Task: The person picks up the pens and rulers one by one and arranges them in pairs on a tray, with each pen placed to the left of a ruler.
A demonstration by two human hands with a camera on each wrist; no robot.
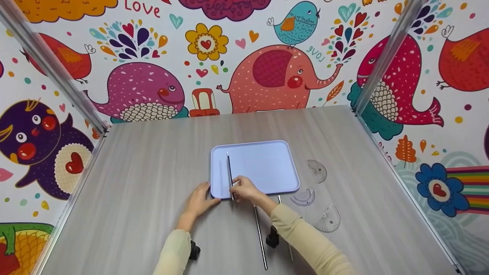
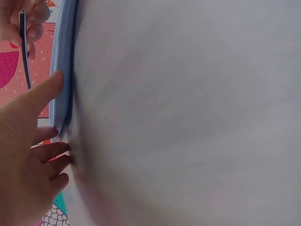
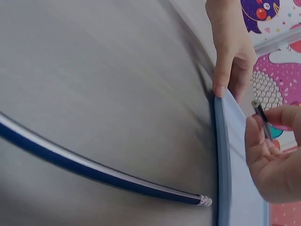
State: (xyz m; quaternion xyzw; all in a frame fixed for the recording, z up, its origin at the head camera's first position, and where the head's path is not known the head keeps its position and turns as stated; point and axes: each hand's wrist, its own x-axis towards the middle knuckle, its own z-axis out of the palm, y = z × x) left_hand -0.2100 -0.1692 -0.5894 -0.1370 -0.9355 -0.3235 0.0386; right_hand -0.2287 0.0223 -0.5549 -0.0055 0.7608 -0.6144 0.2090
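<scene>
A light blue tray [image 1: 263, 164] lies on the table. Over its left part, my right hand [image 1: 245, 189] pinches a dark pencil [image 1: 229, 168] near its near end. The pencil points away from me, and whether it touches the tray floor I cannot tell. At the tray's near left corner rests my left hand [image 1: 198, 200], thumb along the near edge and fingers by the left side. The left wrist view shows that thumb [image 2: 47, 92] against the tray rim [image 2: 63, 66]. In the right wrist view, another pencil [image 3: 103, 172] with an eraser end lies on the table beside the tray.
Two pencils lie nearer me: one striped pencil [image 1: 260, 236], and another [image 1: 280, 199] partly hidden by my right arm. To the tray's right are three clear protractors: a far one [image 1: 318, 171], a middle one [image 1: 304, 197] and a near one [image 1: 329, 219]. Patterned walls [image 1: 206, 76] surround the table.
</scene>
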